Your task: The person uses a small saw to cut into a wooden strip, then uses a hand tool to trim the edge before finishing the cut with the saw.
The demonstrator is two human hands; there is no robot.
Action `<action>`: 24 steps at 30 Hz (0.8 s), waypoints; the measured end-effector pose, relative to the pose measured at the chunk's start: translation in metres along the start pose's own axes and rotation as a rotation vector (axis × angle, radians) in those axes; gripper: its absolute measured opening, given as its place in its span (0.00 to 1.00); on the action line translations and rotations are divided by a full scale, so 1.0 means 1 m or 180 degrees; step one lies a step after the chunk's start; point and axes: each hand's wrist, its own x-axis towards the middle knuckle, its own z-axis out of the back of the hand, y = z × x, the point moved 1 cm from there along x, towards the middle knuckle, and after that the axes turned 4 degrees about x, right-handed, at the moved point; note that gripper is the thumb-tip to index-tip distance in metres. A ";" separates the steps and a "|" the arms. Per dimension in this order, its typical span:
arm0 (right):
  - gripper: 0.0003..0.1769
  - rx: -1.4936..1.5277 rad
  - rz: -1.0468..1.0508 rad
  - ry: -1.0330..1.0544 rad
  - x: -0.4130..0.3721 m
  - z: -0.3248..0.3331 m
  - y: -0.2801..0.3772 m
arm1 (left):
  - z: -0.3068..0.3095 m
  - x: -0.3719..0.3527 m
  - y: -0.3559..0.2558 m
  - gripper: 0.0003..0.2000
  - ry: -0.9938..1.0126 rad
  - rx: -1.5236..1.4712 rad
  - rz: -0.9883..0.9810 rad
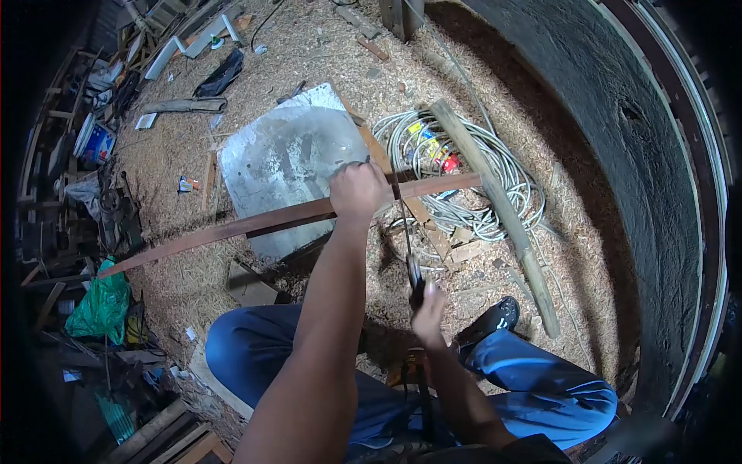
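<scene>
A long reddish wooden strip [286, 216] lies across the view, from the left side to a round wooden pole [495, 203] on the right. My left hand [359, 187] is closed on the strip near its middle. Just right of it, a handsaw [407, 236] crosses the strip, its blade seen nearly edge-on. My right hand [429, 313] is wrapped round the saw's dark handle. Beneath the strip and my left hand lies a worn grey metal sheet [286, 158]. Whether the blade has cut into the wood cannot be seen.
Coiled grey cable [514, 185] lies under and around the pole. Sawdust and wood scraps [471, 251] cover the ground. A green plastic bag [100, 309] and piled clutter are at the left. A dark curved wall [626, 155] stands at the right. My shoe [502, 315] is near the pole.
</scene>
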 end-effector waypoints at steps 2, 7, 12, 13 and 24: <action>0.25 0.0873 -0.1103 0.0842 -0.035 0.032 -0.017 | -0.002 0.002 0.001 0.20 0.0000 0.0009 -0.0026; 0.23 0.0172 -0.0473 0.0247 0.019 -0.005 0.015 | -0.006 0.000 0.001 0.20 -0.0072 -0.0006 -0.0020; 0.24 0.0015 -0.0659 0.0218 0.035 -0.016 0.022 | -0.002 -0.002 0.001 0.22 -0.0031 -0.0068 -0.0021; 0.24 0.0254 -0.0739 0.0287 0.016 -0.006 0.013 | -0.003 0.000 0.001 0.22 -0.0008 -0.0026 -0.0008; 0.27 0.0413 -0.1113 0.0198 0.026 -0.019 0.004 | -0.001 -0.001 0.000 0.19 -0.0037 -0.0030 0.0019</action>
